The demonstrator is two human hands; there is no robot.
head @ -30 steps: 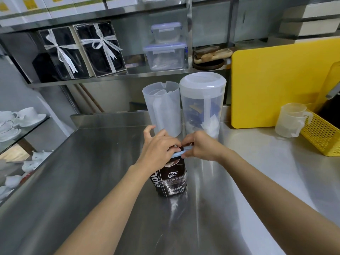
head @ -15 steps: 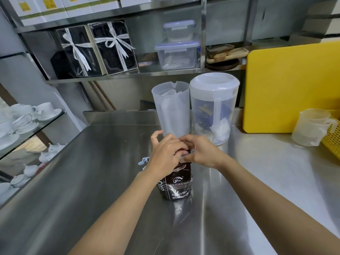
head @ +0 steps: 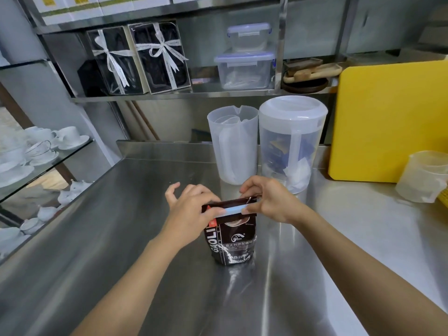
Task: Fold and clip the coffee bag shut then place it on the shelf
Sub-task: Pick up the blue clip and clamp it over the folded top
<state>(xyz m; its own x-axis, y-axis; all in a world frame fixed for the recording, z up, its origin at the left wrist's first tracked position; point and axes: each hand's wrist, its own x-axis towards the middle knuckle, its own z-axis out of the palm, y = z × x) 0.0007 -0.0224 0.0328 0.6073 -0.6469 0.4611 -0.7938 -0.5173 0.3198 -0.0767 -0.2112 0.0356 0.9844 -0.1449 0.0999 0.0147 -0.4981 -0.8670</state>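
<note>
A dark brown coffee bag [head: 232, 241] with white lettering stands upright on the steel counter [head: 121, 238]. Its top is folded over, and a light blue clip [head: 234, 210] lies across the fold. My left hand [head: 191, 212] pinches the clip's left end with thumb and forefinger, the other fingers spread. On the other side, my right hand [head: 269, 200] grips the clip's right end and the bag's top corner. The steel shelf [head: 169, 97] runs along the wall above the counter.
Two translucent plastic pitchers [head: 232, 144] [head: 292, 141] stand just behind the bag. A yellow cutting board [head: 392, 120] leans at the right with a measuring cup [head: 426, 175] before it. The shelf holds ribboned black boxes [head: 138, 59], stacked plastic containers [head: 246, 69] and wooden trays [head: 308, 73]. White cups [head: 43, 146] sit on glass shelves at left.
My left hand has slid left off the bag's top, so the blue clip now shows lying across the fold. The camera has shifted closer.
</note>
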